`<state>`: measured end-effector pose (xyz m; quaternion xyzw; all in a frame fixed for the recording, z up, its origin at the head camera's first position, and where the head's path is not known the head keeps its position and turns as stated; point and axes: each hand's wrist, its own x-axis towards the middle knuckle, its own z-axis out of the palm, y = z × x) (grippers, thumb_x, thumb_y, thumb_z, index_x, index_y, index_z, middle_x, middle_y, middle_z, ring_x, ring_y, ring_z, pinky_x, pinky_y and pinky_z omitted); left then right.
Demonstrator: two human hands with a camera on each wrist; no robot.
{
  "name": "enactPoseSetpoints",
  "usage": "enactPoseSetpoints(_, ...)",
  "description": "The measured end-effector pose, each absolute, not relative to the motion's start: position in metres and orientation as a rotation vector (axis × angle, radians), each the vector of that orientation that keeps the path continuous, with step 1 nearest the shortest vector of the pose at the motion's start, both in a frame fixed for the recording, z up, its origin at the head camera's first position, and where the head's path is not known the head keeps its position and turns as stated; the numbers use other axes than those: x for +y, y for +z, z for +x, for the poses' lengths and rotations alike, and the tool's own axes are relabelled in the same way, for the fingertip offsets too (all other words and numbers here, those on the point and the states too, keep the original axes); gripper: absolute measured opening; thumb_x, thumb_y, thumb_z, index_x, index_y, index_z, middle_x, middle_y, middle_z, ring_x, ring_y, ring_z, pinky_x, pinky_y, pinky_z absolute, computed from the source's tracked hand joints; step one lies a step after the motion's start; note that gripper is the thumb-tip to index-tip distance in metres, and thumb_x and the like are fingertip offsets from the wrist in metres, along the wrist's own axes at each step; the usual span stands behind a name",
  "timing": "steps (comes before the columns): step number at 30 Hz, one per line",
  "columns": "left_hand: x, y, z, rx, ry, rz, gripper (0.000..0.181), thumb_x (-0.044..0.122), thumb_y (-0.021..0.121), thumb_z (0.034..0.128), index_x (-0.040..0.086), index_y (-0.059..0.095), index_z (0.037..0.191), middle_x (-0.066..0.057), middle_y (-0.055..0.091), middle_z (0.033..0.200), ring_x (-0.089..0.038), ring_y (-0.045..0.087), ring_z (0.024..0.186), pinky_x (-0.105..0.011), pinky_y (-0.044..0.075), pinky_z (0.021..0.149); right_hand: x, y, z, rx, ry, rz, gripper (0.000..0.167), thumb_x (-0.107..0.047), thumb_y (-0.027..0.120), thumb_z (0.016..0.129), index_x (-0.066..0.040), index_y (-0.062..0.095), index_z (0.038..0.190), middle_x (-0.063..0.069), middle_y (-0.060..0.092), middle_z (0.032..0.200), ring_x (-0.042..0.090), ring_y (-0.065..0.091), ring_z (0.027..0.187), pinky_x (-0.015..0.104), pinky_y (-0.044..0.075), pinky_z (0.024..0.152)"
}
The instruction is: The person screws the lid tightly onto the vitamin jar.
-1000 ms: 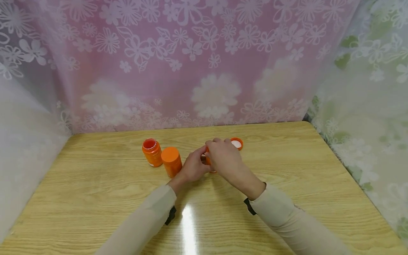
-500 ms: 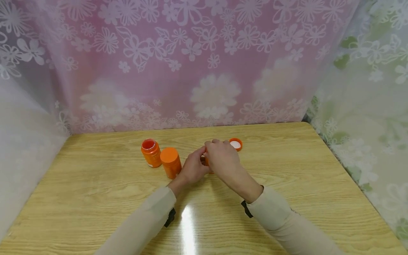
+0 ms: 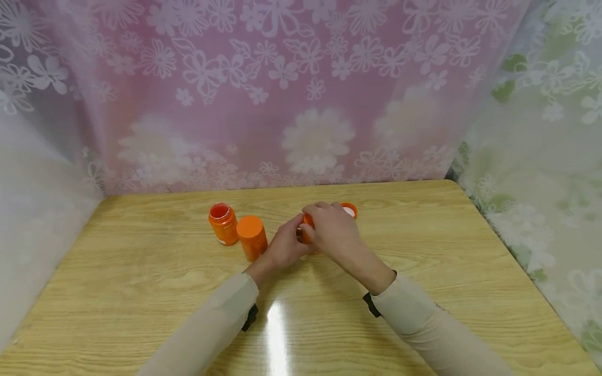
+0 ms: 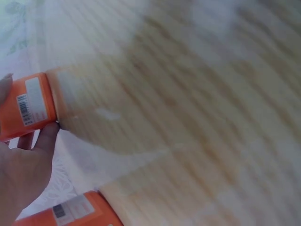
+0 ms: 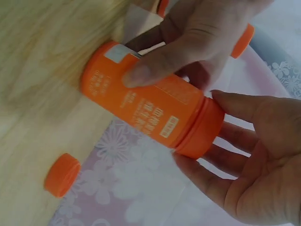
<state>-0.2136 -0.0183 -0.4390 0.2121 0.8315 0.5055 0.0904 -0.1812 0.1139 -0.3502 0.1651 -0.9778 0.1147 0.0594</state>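
An orange bottle (image 5: 146,101) with pale printing stands on the table between both hands. My left hand (image 3: 284,245) grips its body, thumb on one side and fingers on the other. My right hand (image 3: 337,232) holds the orange cap (image 5: 204,129) at the bottle's top, fingers and thumb spread around the rim. From the head, the right hand hides most of this bottle. In the left wrist view, the lower end of the bottle (image 4: 33,110) shows its barcode label. Just left of the left wrist stands a second orange bottle (image 3: 252,240) with its cap on.
A third orange bottle (image 3: 223,224), uncapped, stands behind and left of the capped one. Behind the right hand, a loose orange cap (image 3: 350,209) lies with its white inside facing up, partly covered. Flowered curtains (image 3: 301,94) border the wooden table (image 3: 423,250).
The right hand has turned slightly at the cap, and now covers more of the loose cap behind it. A little more orange shows between the hands. The left hand keeps its hold.
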Motion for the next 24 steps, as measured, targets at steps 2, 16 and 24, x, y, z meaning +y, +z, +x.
enactPoseSetpoints(2, -0.018, -0.438, -0.213, 2.479, 1.476, 0.622, 0.061, 0.016, 0.077, 0.0822, 0.012, 0.045, 0.134, -0.002, 0.056, 0.125, -0.017, 0.057, 0.108, -0.030, 0.048, 0.091, 0.117, -0.353, -0.183, -2.949, 0.383, 0.503, 0.031, -0.028, 0.065, 0.092, -0.011, 0.066, 0.118, 0.009, 0.063, 0.119, 0.033, 0.055, 0.102, 0.044, 0.050, 0.084)
enactPoseSetpoints(16, -0.034, -0.366, -0.188, 2.448, 1.541, 0.487, 0.094, 0.016, 0.079, 0.0798, 0.014, 0.019, 0.152, -0.014, 0.034, 0.147, -0.032, 0.039, 0.131, -0.042, 0.040, 0.101, 0.144, -0.334, -0.191, -2.940, 0.726, 0.454, 0.048, -0.047, 0.050, 0.097, -0.020, 0.054, 0.136, 0.004, 0.052, 0.137, 0.029, 0.056, 0.111, 0.044, 0.053, 0.071)
enactPoseSetpoints(24, -0.073, -0.316, -0.183, 2.641, 1.480, 0.567, 0.080, 0.022, 0.077, 0.0818, 0.018, 0.032, 0.148, -0.006, 0.038, 0.146, -0.026, 0.039, 0.132, -0.042, 0.039, 0.103, 0.172, -0.323, -0.201, -2.915, 0.773, 0.455, 0.045, -0.042, 0.050, 0.098, -0.019, 0.053, 0.137, 0.008, 0.051, 0.137, 0.031, 0.057, 0.109, 0.050, 0.048, 0.081)
